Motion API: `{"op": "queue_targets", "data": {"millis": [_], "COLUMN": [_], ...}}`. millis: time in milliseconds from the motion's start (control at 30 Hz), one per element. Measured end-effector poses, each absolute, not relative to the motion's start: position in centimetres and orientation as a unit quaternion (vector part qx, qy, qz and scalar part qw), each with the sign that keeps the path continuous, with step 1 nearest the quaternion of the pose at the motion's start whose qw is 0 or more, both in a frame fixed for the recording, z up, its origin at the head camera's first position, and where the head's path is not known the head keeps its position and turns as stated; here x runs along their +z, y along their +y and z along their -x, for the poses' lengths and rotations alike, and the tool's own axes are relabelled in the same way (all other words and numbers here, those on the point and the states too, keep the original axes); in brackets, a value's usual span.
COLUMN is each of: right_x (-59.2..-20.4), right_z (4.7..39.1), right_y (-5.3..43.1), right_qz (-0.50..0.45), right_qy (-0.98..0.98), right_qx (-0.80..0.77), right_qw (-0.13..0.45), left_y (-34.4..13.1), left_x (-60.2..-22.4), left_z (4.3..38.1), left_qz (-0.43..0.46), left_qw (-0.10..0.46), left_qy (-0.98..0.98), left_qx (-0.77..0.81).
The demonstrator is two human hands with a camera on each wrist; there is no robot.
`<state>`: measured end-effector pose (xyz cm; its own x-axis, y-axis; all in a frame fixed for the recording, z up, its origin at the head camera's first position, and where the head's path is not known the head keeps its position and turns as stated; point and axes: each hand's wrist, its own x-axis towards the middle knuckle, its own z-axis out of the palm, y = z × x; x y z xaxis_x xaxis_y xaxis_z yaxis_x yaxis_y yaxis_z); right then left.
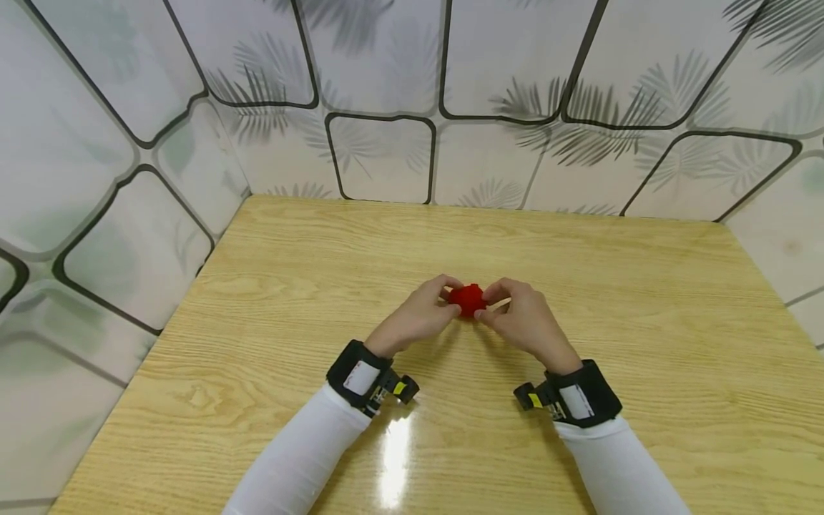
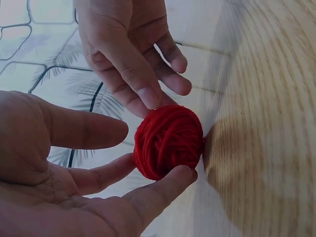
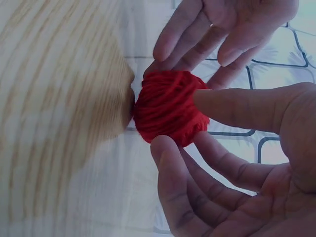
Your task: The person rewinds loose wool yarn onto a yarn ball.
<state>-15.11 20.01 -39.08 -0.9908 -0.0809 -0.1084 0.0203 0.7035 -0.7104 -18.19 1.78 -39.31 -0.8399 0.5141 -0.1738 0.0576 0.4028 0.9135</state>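
A small ball of red yarn [image 1: 468, 300], wound in crossing strands, sits low at the wooden table between both hands. From its left side my left hand [image 1: 421, 311] holds it. In the left wrist view, fingertips [image 2: 181, 175] of that hand press the yarn ball [image 2: 169, 142], while the thumb lies just off its near side. My right hand [image 1: 518, 318] grips the opposite side with curved fingers. The right wrist view has the right thumb [image 3: 217, 104] over the yarn ball [image 3: 170, 106] and a finger [image 3: 165, 148] against its lower edge.
The light wooden table [image 1: 290, 265] extends around both hands. Behind it and along the left hangs a pale backdrop [image 1: 380, 157] with dark outlines and leaf prints. Each wrist wears a black strap [image 1: 582, 393] with a small camera.
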Motion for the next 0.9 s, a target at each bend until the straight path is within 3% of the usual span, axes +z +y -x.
{"op": "queue_targets", "data": {"millis": [900], "right_x": [-38.89], "right_z": [14.96], "right_y": [20.06], "right_qz": [0.026], "right_qy": [0.923], "right_qx": [-0.377], "right_qw": [0.068], "left_y": [1.93], "left_x": [-38.89], "left_z": [17.91], "left_qz": [-0.168], "left_qw": [0.214], "left_qy": [0.823], "left_qx": [0.499]}}
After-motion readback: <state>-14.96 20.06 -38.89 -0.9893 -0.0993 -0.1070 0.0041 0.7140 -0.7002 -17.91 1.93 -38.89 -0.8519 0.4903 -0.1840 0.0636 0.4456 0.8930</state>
